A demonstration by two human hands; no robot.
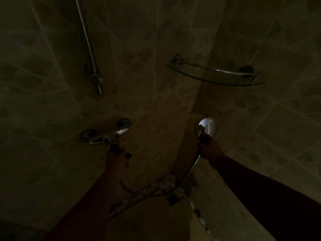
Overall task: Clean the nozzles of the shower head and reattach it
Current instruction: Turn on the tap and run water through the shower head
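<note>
The scene is very dim. My right hand (209,148) grips the handle of the chrome shower head (207,125), held up near the wall corner with its back toward me; the nozzles are hidden. The hose (187,173) hangs from it in a curve down and left. My left hand (117,155) reaches to the lever under the chrome mixer tap (107,133) on the left wall, with its fingers curled on the lever.
A chrome riser rail (88,49) runs up the left wall, ending above the tap. A glass corner shelf (215,75) with a chrome rail hangs on the right wall. A patterned tile border (156,186) crosses the walls below my arms.
</note>
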